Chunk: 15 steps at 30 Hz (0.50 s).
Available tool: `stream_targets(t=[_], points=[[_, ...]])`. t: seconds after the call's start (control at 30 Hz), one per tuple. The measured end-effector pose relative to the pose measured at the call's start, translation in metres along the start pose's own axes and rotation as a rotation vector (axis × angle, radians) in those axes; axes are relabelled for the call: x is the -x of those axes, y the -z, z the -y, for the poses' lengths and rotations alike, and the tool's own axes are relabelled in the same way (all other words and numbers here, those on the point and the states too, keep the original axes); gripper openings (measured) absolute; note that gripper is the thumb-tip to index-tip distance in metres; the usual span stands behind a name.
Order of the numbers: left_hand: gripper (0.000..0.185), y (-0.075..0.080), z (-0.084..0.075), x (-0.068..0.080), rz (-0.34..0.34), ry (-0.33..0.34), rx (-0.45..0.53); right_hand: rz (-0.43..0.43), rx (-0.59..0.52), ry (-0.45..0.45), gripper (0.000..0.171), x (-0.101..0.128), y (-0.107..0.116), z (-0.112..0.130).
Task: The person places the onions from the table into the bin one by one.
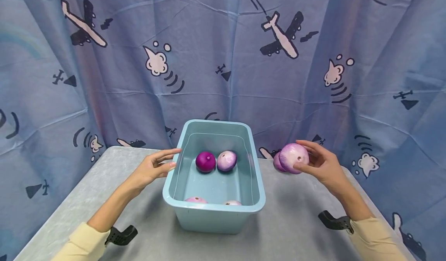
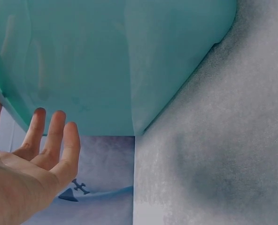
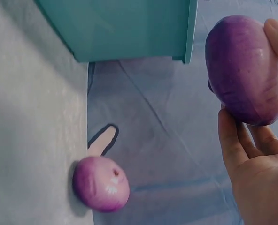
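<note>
My right hand (image 1: 324, 168) grips a purple-and-white onion (image 1: 294, 157) between thumb and fingers, raised above the table to the right of the bin. Behind it, a second onion (image 3: 100, 183) rests on the table's far edge, partly hidden in the head view. A light blue plastic bin (image 1: 214, 219) stands in the middle. Inside lie a dark purple onion (image 1: 205, 162) and a paler onion (image 1: 227, 160) side by side; two more, a pinkish onion (image 1: 196, 200) and a pale onion (image 1: 232, 203), show only their tops over the near rim. My left hand (image 1: 153, 170), fingers extended, is at the bin's left rim.
The grey table (image 1: 136, 226) extends on both sides of the bin. A blue curtain (image 1: 209, 59) printed with airplanes hangs right behind the table. Black bands (image 1: 122, 236) are strapped on both wrists.
</note>
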<state>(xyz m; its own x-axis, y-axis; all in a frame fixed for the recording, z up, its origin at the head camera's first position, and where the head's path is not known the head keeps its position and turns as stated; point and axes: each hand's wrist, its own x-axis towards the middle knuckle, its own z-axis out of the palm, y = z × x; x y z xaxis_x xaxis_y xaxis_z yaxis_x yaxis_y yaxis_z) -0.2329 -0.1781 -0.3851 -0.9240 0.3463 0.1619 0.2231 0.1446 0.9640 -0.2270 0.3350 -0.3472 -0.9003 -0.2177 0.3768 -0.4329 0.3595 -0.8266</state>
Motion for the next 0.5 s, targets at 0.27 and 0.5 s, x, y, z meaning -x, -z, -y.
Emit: stream_targets(t=[0.27,0.5], points=[[0.051,0.001,0.001,0.000,0.004,-0.005,0.001,0.032,-0.037,0.059,0.067,-0.006,-0.013,0.017],[0.051,0.000,0.000,0.000,0.001,0.004,0.005,0.056,-0.069,0.102,0.068,-0.016,-0.024,0.029]])
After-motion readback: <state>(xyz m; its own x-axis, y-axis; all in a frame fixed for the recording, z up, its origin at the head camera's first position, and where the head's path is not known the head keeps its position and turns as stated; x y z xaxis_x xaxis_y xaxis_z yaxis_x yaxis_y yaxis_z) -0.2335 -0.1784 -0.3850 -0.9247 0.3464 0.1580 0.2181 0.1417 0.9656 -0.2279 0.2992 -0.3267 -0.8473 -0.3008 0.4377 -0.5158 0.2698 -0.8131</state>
